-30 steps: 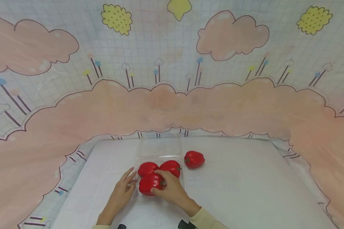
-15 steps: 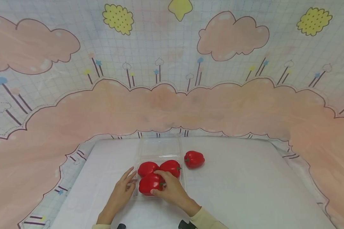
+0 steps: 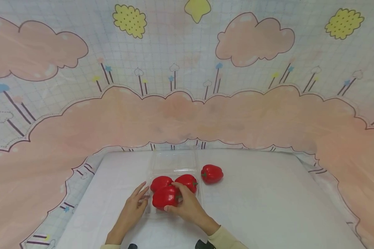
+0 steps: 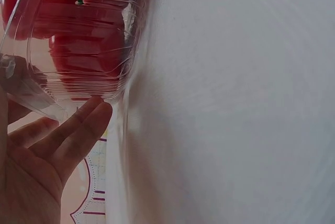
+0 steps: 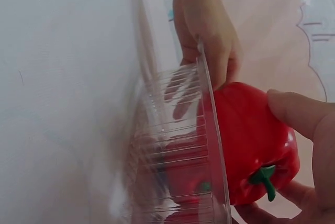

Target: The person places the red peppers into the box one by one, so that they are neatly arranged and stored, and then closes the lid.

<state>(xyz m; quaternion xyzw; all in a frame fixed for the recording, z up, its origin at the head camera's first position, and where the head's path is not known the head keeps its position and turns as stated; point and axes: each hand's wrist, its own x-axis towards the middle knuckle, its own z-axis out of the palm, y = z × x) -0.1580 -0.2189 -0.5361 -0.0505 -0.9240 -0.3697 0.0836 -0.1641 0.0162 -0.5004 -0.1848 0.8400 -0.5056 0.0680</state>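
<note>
In the head view my right hand [image 3: 187, 205] grips a red bell pepper [image 3: 164, 197] by its stem end, thumb on the near side and fingers on the far side. The right wrist view shows this pepper, with its green stem [image 5: 264, 179], above the rim of a clear plastic clamshell box [image 5: 180, 150]. Two more red bell peppers, a left one [image 3: 160, 183] and a right one [image 3: 186, 182], lie in the back of the box. My left hand [image 3: 135, 204] touches the box's left wall with extended fingers [image 4: 86, 130].
The transparent lid [image 3: 174, 162] lies folded back behind the box. Another red bell pepper [image 3: 212, 174] lies on the white tabletop [image 3: 261, 200], right of the box. A patterned cloth [image 3: 187, 117] hangs behind the table.
The gripped pepper has risen slightly and shifted a little away from me with my right hand. My left hand stays at the box wall.
</note>
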